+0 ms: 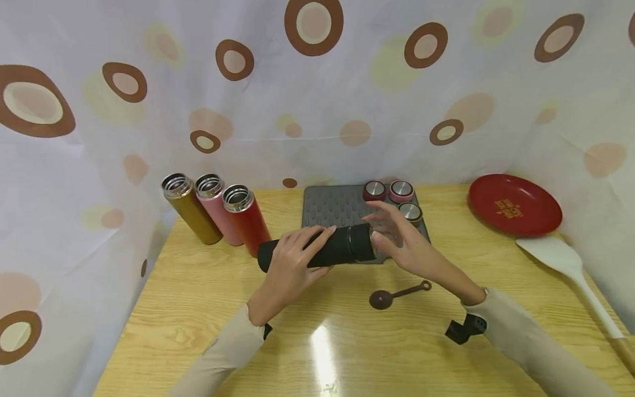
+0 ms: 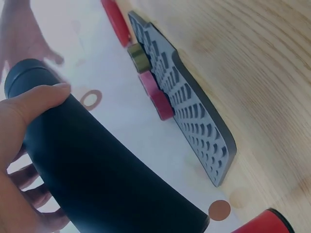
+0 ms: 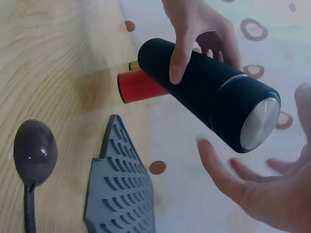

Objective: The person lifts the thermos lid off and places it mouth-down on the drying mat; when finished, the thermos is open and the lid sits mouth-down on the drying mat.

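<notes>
In the head view a black thermos bottle (image 1: pixel 332 248) is tilted nearly level above the table, its lid end to the right. My left hand (image 1: pixel 292 259) grips its body, the thumb (image 2: pixel 46 99) along one side in the left wrist view. My right hand (image 1: pixel 404 242) is beside the lid, fingers spread and apart from it. The lid's silver top (image 3: pixel 261 124) faces that hand in the right wrist view. Uncapped thermos bottles stand on the left: gold (image 1: pixel 195 212), pink (image 1: pixel 220 212) and red (image 1: pixel 248 220).
A grey drying mat (image 1: pixel 329 207) at the back bears a dark red lid (image 1: pixel 374 191), a pink lid (image 1: pixel 401 191) and a gold-rimmed lid (image 1: pixel 410 213). A brown spoon (image 1: pixel 382 299) lies in front. At right are a red plate (image 1: pixel 516 204) and a white spatula (image 1: pixel 560 259).
</notes>
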The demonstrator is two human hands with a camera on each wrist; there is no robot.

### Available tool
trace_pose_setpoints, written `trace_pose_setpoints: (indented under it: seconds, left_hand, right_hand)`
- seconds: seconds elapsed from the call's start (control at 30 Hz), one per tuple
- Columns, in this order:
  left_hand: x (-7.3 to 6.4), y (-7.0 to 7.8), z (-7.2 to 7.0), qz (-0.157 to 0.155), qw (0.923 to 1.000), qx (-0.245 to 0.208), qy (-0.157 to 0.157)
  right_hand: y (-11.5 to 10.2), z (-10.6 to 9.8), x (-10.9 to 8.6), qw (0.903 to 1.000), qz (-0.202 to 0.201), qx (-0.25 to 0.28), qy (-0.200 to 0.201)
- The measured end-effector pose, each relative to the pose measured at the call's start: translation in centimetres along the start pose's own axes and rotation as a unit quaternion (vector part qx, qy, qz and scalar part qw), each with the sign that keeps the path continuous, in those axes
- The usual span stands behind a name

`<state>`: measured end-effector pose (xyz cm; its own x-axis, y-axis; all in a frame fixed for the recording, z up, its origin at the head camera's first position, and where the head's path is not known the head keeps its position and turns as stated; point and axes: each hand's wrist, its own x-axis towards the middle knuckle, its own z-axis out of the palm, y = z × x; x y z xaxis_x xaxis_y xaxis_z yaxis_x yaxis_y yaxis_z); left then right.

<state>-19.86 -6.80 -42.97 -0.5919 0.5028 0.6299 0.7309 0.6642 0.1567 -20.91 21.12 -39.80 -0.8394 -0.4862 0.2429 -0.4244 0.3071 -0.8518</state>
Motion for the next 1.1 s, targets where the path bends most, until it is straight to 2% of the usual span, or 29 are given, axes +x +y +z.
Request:
trace_pose_setpoints:
  seconds: [0.07, 0.17, 0.23, 0.3, 0.4, 0.47, 0.5, 0.57, 0.63, 0.7, 0.73, 0.8, 0.9, 1.1]
  left_hand:
    - [0.0, -0.2, 0.1, 0.001, 1.0000, 0.007, -0.002]
    - [0.0, -0.4, 0.4, 0.005, 0.9999, 0.011, -0.004]
    - [-0.1, -0.5, 0.5, 0.006, 0.9999, 0.011, -0.006]
    - [-0.3, -0.6, 0.7, 0.002, 0.9999, 0.004, -0.009]
    - [-0.6, -0.8, 0.8, -0.006, 0.9999, -0.008, -0.008]
    - [-0.7, -1.0, 0.8, -0.014, 0.9997, -0.019, -0.008]
    - [-0.8, -1.1, 0.8, -0.018, 0.9995, -0.024, -0.007]
    - [-0.8, -1.2, 0.7, -0.026, 0.9990, -0.037, -0.007]
    - [-0.9, -1.3, 0.6, -0.037, 0.9979, -0.051, -0.012]
    - [-1.0, -1.3, 0.5, -0.045, 0.9967, -0.065, -0.017]
    - [-1.0, -1.4, 0.4, -0.051, 0.9959, -0.072, -0.019]
    - [-1.2, -1.5, 0.3, -0.066, 0.9939, -0.087, -0.018]
    - [-1.4, -1.9, 0.0, -0.095, 0.9895, -0.109, -0.003]
    - [-1.9, -2.9, -1.2, -0.149, 0.9798, -0.129, 0.033]
  right_hand:
    - [0.3, 0.1, 0.1, 0.9979, 0.050, 0.036, -0.018]
    - [0.3, 0.2, 0.2, 0.9889, 0.115, 0.078, -0.052]
    - [0.2, 0.2, 0.2, 0.9841, 0.132, 0.097, -0.069]
    - [0.0, 0.1, 0.2, 0.9840, 0.121, 0.105, -0.077]
    - [-0.2, -0.1, 0.1, 0.9918, 0.065, 0.071, -0.085]
    - [-0.3, -0.3, 0.1, 0.9958, -0.003, -0.008, -0.092]
    - [-0.4, -0.4, 0.0, 0.9933, -0.040, -0.058, -0.092]
    - [-0.4, -0.7, 0.0, 0.9775, -0.116, -0.154, -0.085]
    - [-0.5, -1.0, 0.0, 0.9572, -0.172, -0.219, -0.078]
    - [-0.6, -1.2, 0.1, 0.9470, -0.197, -0.243, -0.073]
    - [-0.6, -1.3, 0.1, 0.9461, -0.200, -0.245, -0.071]
    - [-0.6, -1.6, 0.1, 0.9497, -0.196, -0.235, -0.067]
    - [-0.4, -2.0, 0.0, 0.9590, -0.169, -0.221, -0.056]
    - [0.6, -3.2, 0.0, 0.9734, -0.073, -0.212, -0.049]
